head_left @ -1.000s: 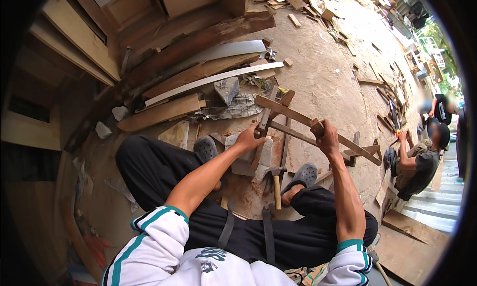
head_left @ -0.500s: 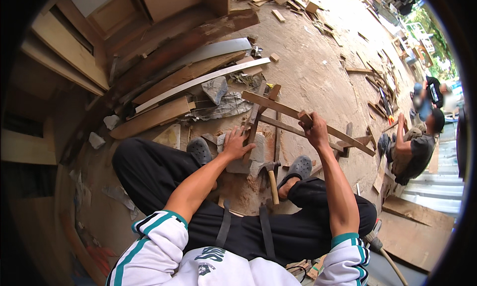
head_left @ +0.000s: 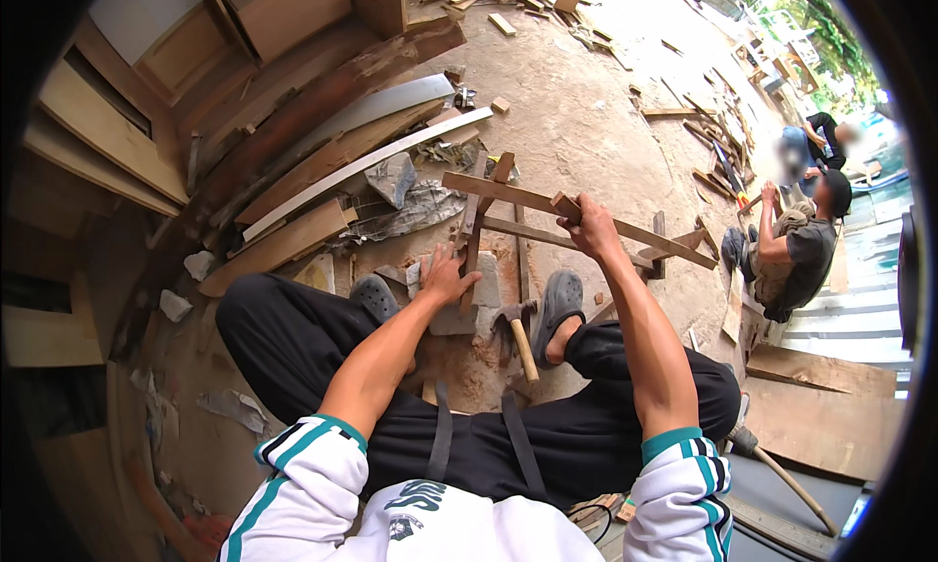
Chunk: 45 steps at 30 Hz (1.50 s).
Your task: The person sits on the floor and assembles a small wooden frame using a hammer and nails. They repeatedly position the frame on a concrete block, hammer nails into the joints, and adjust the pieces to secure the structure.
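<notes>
A wooden frame of narrow strips stands in front of me; its long top strip [head_left: 625,226] slants down to the right. My right hand [head_left: 594,232] closes around a small wood block [head_left: 565,206] against this strip. My left hand [head_left: 447,277] is spread, its fingers beside the frame's left end and its thumb near a dark upright piece [head_left: 473,244]. Below the frame sits a grey stone block [head_left: 487,281], partly covered by the wood. A hammer [head_left: 522,342] with a wooden handle leans between my feet, its head near the stone.
Boards and a white strip [head_left: 366,174] lie at the left, with a stone chunk [head_left: 391,178] and crumpled sheeting [head_left: 420,210]. Wooden cabinets [head_left: 293,20] stand far left. Wood scraps [head_left: 718,142] litter the right, where a person [head_left: 806,239] squats near another person [head_left: 829,142].
The whole view has shifted, so the scene sits a little farther left. My right hand keeps its hold on the block; my left hand stays spread by the frame.
</notes>
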Tool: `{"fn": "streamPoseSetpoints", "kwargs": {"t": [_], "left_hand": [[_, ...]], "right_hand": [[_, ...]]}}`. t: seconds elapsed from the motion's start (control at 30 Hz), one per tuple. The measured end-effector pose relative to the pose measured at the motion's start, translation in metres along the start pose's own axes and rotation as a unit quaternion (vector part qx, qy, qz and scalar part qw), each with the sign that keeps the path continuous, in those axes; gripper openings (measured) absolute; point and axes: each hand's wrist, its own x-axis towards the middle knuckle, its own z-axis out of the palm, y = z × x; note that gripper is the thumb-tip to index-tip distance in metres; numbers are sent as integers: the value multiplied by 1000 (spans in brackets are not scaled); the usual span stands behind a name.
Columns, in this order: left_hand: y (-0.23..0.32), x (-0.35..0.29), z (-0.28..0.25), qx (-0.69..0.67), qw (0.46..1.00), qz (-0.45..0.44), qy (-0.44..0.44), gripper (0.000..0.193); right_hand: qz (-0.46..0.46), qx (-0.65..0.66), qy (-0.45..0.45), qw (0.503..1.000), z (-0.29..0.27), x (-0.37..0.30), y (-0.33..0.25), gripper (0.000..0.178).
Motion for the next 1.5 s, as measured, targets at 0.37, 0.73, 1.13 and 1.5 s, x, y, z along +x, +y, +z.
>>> {"fn": "streamPoseSetpoints", "kwargs": {"t": [0.37,0.73,1.13,1.5], "left_hand": [[6,-3,-3,30,998,-50,-10,76],[9,-1,0,40,996,-76,-9,66],[10,-1,4,25,999,-47,1,70],[9,3,5,38,997,-61,-21,74]], "right_hand": [[36,-17,-12,999,5,2,-3,46],[16,-46,25,998,17,-2,-3,46],[1,-25,44,999,11,-14,0,48],[-5,-21,57,998,15,-16,5,54]]}}
